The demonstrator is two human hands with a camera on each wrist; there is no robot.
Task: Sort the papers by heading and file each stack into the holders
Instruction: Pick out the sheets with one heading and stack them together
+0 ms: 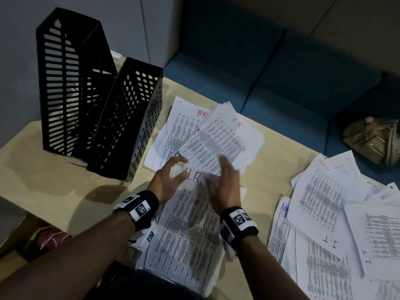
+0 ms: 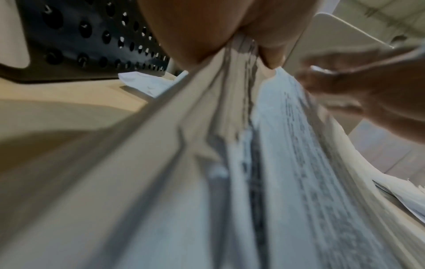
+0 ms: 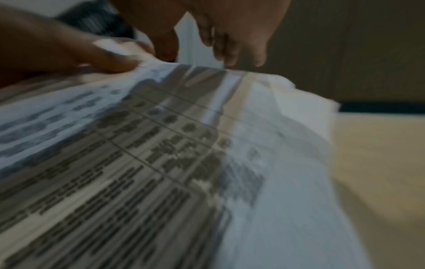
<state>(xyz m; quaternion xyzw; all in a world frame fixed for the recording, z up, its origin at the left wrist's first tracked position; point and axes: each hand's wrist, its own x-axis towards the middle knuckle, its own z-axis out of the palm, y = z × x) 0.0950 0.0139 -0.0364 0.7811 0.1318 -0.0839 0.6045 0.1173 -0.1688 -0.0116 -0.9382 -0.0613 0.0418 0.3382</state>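
Left hand (image 1: 171, 180) pinches the top edge of the H.R. stack (image 1: 186, 230), lifted off the bench (image 1: 65, 182) near the person; right hand (image 1: 225, 185) fingers spread, loose, over the stack's top right; two black holders (image 1: 104, 118) upright at left; loose H.R. sheets (image 1: 216, 137) beyond the hands.

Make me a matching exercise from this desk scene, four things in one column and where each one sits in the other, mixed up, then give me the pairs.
Things:
1. black holders
2. red H.R sheets
3. IT sheets
4. olive bag

Places:
A. on the blue seat past the table's far right edge
B. far side of the table, just beyond the hands
C. standing at the table's left
D. near right of the table

Pairs: 1-C, 2-B, 3-D, 4-A
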